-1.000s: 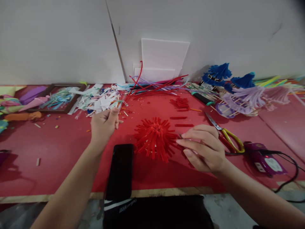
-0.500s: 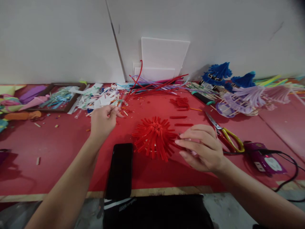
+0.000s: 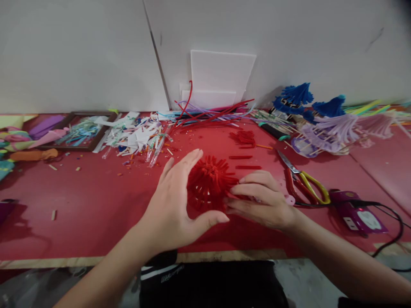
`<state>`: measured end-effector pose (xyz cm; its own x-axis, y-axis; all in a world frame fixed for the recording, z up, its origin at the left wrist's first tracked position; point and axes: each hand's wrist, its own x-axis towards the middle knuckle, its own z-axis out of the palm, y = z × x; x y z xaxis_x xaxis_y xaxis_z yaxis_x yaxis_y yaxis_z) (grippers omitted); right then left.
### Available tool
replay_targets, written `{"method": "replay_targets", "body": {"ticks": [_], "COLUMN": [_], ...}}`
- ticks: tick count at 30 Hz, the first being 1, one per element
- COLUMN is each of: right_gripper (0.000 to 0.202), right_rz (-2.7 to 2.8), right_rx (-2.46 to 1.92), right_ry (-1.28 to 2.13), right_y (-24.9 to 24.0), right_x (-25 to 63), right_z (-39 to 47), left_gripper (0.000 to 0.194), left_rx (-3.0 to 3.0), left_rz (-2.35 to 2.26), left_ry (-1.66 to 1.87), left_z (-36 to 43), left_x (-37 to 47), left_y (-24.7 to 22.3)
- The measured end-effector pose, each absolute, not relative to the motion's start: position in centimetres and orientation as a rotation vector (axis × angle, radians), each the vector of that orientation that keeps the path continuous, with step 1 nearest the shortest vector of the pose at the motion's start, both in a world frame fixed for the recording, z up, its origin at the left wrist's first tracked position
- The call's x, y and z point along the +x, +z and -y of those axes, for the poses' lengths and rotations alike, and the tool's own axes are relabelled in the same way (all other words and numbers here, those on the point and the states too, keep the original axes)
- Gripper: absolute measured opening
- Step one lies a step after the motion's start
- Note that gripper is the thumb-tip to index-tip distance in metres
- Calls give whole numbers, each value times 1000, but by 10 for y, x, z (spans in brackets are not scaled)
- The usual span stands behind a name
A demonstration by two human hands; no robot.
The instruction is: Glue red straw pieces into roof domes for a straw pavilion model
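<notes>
A round, shaggy red pipe-cleaner piece [image 3: 210,175] with many strands spreading from its top stands on the red table. My left hand [image 3: 175,205] is open around its left and near side, thumb stretched across the front and fingers raised. At its right edge, my right hand [image 3: 260,199] has its fingers closed on the strands; the fingertips are partly hidden. A pink thing [image 3: 290,199] shows behind the right hand, near a black cable; most of it is hidden. Short red pipe-cleaner lengths [image 3: 248,167] lie just beyond.
Yellow-and-red-handled scissors [image 3: 302,175] and a purple power socket [image 3: 359,214] with cables lie right. Blue and lilac pipe-cleaner models [image 3: 334,128] stand at the back right. Scraps [image 3: 135,132] and a brown frame [image 3: 77,148] are back left. A phone [image 3: 163,258] is mostly covered by my left hand.
My left hand has come from the scrap pile to the red piece and its fingers have spread. My right hand has moved slightly left onto the piece's edge.
</notes>
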<state>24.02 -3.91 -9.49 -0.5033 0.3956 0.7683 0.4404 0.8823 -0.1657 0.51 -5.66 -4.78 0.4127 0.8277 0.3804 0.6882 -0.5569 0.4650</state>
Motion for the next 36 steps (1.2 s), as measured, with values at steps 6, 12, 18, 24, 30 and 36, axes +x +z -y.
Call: {"method": "replay_targets", "body": {"ticks": [6, 12, 18, 24, 30, 36], "right_gripper": [11, 10, 12, 14, 6, 5], "right_rz": [2151, 2211, 2205, 2168, 2079, 2072], "right_rx": [-597, -575, -599, -637, -694, -710], "right_ry": [-35, -127, -108, 20, 16, 68], "right_y": [-98, -96, -94, -94, -96, -95], "right_x": [239, 240, 239, 234, 228, 226], "right_z": [40, 41, 44, 48, 52, 57], "left_gripper": [95, 94, 98, 96, 97, 80], "left_rx": [2581, 2607, 2665, 2696, 2682, 2652], "left_rz": [-1422, -1370, -1260, -1163, -1188, -1181], "left_ry": [838, 888, 926, 990, 968, 964], "left_z": [67, 65, 62, 58, 57, 60], "left_x": [18, 18, 18, 15, 12, 11], "left_y": [-64, -72, -80, -84, -84, -84]}}
